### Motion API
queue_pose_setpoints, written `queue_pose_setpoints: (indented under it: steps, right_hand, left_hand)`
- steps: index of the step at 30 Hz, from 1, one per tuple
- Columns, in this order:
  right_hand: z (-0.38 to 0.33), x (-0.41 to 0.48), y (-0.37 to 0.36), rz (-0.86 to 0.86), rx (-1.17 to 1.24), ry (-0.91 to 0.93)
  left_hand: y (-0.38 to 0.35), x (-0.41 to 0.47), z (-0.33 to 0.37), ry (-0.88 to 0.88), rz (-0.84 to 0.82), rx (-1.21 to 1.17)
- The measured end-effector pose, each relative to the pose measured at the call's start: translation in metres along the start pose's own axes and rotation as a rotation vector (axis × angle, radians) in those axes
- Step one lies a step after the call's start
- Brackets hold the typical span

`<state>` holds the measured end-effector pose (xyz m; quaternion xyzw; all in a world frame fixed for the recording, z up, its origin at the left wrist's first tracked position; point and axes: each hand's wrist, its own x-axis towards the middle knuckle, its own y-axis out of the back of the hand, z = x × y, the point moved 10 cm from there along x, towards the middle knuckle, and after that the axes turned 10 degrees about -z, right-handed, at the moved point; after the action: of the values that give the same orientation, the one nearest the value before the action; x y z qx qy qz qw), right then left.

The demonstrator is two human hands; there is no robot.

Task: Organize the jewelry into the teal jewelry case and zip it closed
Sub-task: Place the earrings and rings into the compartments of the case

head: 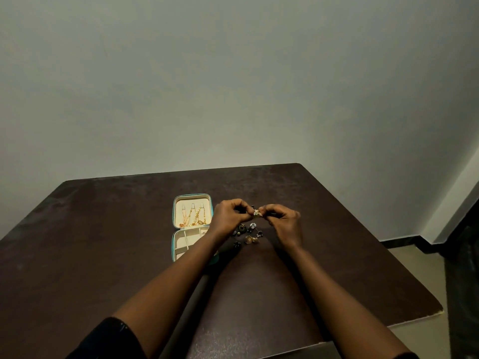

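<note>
The teal jewelry case (174, 203) lies unzipped on the dark table, cream lining up. Its far half holds gold chains (193, 218) hung on hooks; my left forearm covers part of the near half (182, 246). Just right of the case, my left hand (229, 215) and my right hand (283, 221) meet above the table, both pinching one small gold earring with a clear stone (256, 213). Below them several loose pieces lie on the table: a sparkly stud (252, 225), dark studs (237, 244) and a gold earring (250, 239).
The dark brown table (103, 242) runs to a pale wall at the back. Its right edge drops to a light floor (425, 325) with a dark skirting and a dark object at far right.
</note>
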<state>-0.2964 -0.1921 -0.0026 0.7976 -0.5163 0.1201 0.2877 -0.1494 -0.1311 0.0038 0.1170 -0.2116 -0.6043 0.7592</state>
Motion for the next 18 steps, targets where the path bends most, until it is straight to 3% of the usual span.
queue_pose_setpoints:
  steps: [5,18]
  right_hand:
    - [-0.025,-0.007,0.000,0.022,-0.171,0.207]
    - [-0.047,-0.015,0.007,0.096,-0.316,0.278]
  left_hand:
    - [0.002,-0.004,0.011,-0.096,0.077,0.049]
    - [0.004,-0.013,0.027,-0.292,0.138,0.200]
